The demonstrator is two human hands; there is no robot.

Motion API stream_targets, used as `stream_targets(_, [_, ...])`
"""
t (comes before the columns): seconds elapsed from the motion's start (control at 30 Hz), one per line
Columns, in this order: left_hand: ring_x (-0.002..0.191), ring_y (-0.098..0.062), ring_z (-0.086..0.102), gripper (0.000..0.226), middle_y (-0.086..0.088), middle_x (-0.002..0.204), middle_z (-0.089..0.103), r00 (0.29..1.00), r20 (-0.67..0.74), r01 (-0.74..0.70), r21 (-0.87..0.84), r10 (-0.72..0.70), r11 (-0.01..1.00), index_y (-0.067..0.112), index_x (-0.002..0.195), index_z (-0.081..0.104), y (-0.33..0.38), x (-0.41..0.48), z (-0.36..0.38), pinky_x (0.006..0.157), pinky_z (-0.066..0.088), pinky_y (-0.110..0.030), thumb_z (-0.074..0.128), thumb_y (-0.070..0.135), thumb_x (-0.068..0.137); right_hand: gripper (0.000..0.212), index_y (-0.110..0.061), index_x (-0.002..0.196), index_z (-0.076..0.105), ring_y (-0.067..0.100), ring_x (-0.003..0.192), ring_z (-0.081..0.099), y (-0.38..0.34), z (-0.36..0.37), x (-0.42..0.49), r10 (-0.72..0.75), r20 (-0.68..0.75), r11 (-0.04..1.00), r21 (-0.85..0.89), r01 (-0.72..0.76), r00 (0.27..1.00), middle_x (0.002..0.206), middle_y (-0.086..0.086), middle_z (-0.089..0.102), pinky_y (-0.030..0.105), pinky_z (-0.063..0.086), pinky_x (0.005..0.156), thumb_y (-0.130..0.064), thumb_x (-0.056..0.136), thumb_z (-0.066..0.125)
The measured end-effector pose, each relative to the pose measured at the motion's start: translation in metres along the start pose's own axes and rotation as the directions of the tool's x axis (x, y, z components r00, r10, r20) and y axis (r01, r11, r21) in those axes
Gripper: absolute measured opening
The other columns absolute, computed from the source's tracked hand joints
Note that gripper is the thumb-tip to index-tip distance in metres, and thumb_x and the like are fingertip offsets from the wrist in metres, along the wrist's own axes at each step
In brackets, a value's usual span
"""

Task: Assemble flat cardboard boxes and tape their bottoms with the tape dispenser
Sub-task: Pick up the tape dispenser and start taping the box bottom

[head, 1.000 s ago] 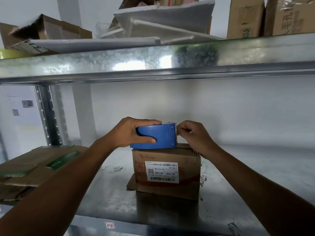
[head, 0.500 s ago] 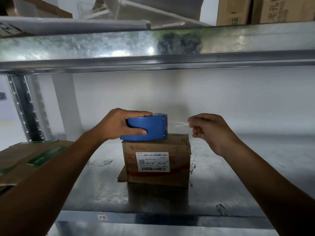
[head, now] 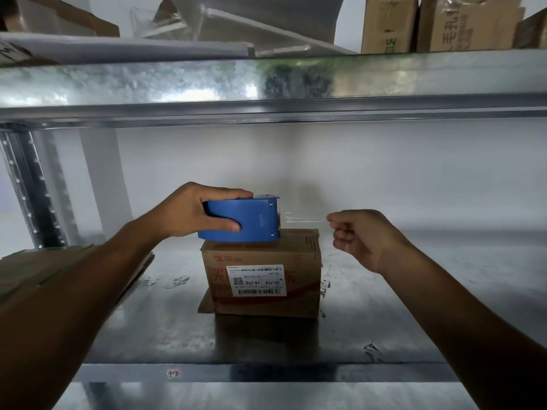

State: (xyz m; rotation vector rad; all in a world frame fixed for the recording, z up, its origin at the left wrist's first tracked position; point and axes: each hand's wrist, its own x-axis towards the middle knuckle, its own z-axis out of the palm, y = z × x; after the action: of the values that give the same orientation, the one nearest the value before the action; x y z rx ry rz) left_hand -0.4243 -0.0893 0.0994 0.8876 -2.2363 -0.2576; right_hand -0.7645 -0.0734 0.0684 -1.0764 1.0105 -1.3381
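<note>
We saw the left hand (head: 189, 211) gripping the blue tape dispenser (head: 251, 220), thumb along its near face and fingers curled over its top. The dispenser sat on top of a small closed cardboard box (head: 299, 255), overhanging the box's left edge. The roll inside was hidden by the housing. The box stood on the metal shelf (head: 384, 321) and bore 1 white label (head: 256, 280) on its near face, printed upside down to us and too small to read in full. A loose flap showed beneath its lower left corner.

The right hand (head: 361, 238), held apart to the right with fingers curled, pinched the free end of the clear tape (head: 305, 221) between thumb and forefinger. The tape ran level from the dispenser's toothed edge. We could make it out only as faint glints, so its width could not be judged.

Flat cardboard (head: 59, 270) lay at the left of the shelf, partly covered by the left forearm and cut off by the frame edge. On the upper shelf (head: 266, 84), cartons (head: 387, 25) were cropped at the top.
</note>
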Motion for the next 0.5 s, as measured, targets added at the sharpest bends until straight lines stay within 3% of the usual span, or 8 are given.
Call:
stream_targets(0.17, [0.112, -0.012, 0.068, 0.066, 0.017, 0.127, 0.069, 1.000, -0.004, -0.027, 0.033, 0.027, 0.999, 0.035, 0.139, 0.059, -0.003, -0.002, 0.012, 0.092, 0.060, -0.036, 0.083, 0.032, 0.077, 0.014, -0.004, 0.078, 0.064, 0.011, 0.048, 0.050, 0.008, -0.002, -0.008, 0.173, 0.052, 0.972, 0.155, -0.179, 0.983, 0.063, 0.005, 0.056, 0.023, 0.053, 0.051, -0.001, 0.092, 0.063])
stream_targets(0.37, [0.110, -0.004, 0.067, 0.064, 0.024, 0.123, 0.068, 0.999, -0.015, -0.039, 0.044, 0.040, 0.998, 0.041, 0.135, 0.059, -0.006, 0.000, 0.013, 0.092, 0.058, -0.026, 0.083, 0.031, 0.076, 0.010, -0.004, 0.083, 0.064, 0.010, 0.041, 0.048, 0.017, -0.002, -0.008, 0.198, 0.030, 0.965, 0.168, -0.200, 0.980, 0.053, 0.003, 0.056, 0.022, 0.052, 0.049, -0.001, 0.092, 0.064])
stream_targets(0.5, [0.110, -0.002, 0.067, 0.063, 0.028, 0.122, 0.068, 1.000, -0.009, -0.025, 0.032, 0.025, 0.999, 0.044, 0.133, 0.059, -0.007, 0.002, 0.013, 0.090, 0.057, -0.020, 0.083, 0.030, 0.077, 0.007, -0.002, 0.084, 0.067, 0.012, 0.046, 0.048, 0.025, -0.001, -0.004, 0.192, -0.002, 0.975, 0.117, -0.190, 0.981, 0.060, 0.005, 0.060, 0.024, 0.051, 0.048, -0.001, 0.092, 0.066])
